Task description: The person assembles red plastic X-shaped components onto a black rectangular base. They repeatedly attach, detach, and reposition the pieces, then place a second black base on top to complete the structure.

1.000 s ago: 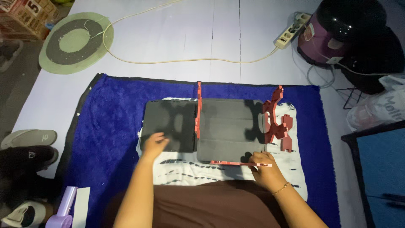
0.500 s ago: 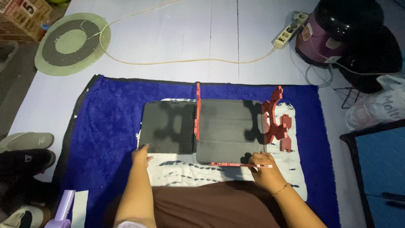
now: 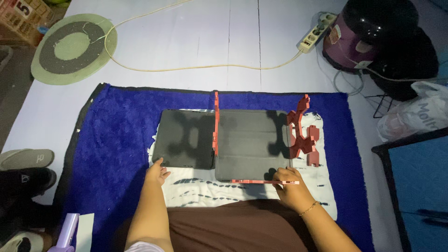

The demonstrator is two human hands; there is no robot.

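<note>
Person's kneeling or sitting at the near edge of a blue rug (image 3: 116, 140) on the floor, w/ a white patterned cloth (image 3: 210, 189) laid over it and a dark brown garment (image 3: 233, 228) across the lap. On the cloth lies a dark grey tablet case (image 3: 224, 140), opened flat, two panels w/ a red spine between them; a red stand piece (image 3: 301, 133) sits at its right end.

Left hand (image 3: 156, 172) rests at the near left corner of the case, grip loose, fingers touching the edge, not closed on anything. Right hand (image 3: 291, 189) is at the near right corner, fingertips pinching a thin red strip (image 3: 263, 181) that runs along the case's near edge; thumb side hidden, so how firm the grip is I can't tell exactly.

Beyond the rug: a round green mat (image 3: 70, 49), a cream cable (image 3: 196, 69) to a power strip (image 3: 316, 32), a purple-black cooker (image 3: 368, 32). Sandals (image 3: 25, 158) at far left.
</note>
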